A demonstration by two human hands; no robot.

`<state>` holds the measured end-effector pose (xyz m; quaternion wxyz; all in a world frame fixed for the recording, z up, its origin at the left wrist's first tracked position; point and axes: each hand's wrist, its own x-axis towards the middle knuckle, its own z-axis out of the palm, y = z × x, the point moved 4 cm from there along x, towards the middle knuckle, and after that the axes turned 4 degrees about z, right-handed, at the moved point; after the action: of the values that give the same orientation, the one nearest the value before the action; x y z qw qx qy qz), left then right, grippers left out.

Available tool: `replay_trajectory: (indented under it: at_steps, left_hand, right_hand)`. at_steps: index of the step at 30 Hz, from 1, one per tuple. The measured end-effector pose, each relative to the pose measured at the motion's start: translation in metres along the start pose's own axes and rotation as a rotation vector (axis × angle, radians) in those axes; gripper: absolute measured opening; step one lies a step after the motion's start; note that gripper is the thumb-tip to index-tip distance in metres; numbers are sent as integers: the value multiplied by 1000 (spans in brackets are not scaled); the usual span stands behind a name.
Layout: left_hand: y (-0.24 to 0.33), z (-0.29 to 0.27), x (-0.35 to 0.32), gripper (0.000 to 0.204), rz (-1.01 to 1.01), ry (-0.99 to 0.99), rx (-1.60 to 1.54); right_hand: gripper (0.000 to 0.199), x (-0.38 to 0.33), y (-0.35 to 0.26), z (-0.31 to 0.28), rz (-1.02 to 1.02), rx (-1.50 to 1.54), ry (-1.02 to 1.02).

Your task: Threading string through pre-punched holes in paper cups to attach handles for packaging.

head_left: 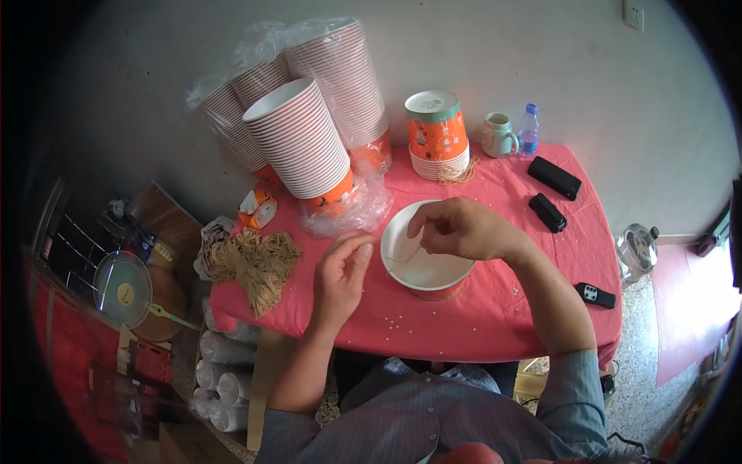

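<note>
An open paper bucket (430,289) with a white inside stands in front of me on the cloth. Over it my right hand (462,230) is closed in a pinch on a thin tan string (399,261), which dips across the bucket's mouth. At the bucket's left rim my left hand (344,272) has thumb and fingers pressed together, and the string seems to run up to its fingertips. Whether a bead is on the string is too small to tell. Several tiny white beads or pellets (393,322) lie scattered on the cloth near the bucket.
On the red-clothed table (495,325), a tan string bundle (263,267) lies left. Behind stand a tall bucket stack (301,139), plastic-wrapped stacks (340,69), upturned orange bucket (438,135), mug (498,135) and bottle (529,127). Black case (554,178) and remote (595,295) lie right.
</note>
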<state>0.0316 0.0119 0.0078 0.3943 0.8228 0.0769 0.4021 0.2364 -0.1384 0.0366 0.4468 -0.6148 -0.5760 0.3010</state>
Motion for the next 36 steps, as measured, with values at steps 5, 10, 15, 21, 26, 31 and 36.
replay_trajectory:
  at_steps: [5, 10, 15, 21, 26, 31, 36]
  left_hand:
    - [46, 28, 16, 23, 296, -100, 212]
    - [37, 38, 24, 18, 212, -188, 217]
    - [35, 39, 28, 16, 92, -201, 154]
    - [27, 44, 32, 16, 35, -230, 101]
    - [32, 33, 35, 10, 146, -196, 221]
    - [19, 14, 29, 9, 221, -171, 224]
    - [-10, -5, 12, 8, 31, -119, 132]
  right_hand:
    - [19, -2, -11, 4, -17, 198, -70]
    - [15, 1, 0, -2, -7, 270, -36]
    - [11, 4, -1, -9, -67, 287, -2]
    - [11, 4, -1, -10, -75, 319, 3]
    - [12, 7, 12, -11, -73, 271, 29]
    - [15, 6, 8, -16, -50, 284, 28]
    - [13, -3, 6, -46, -44, 298, 136]
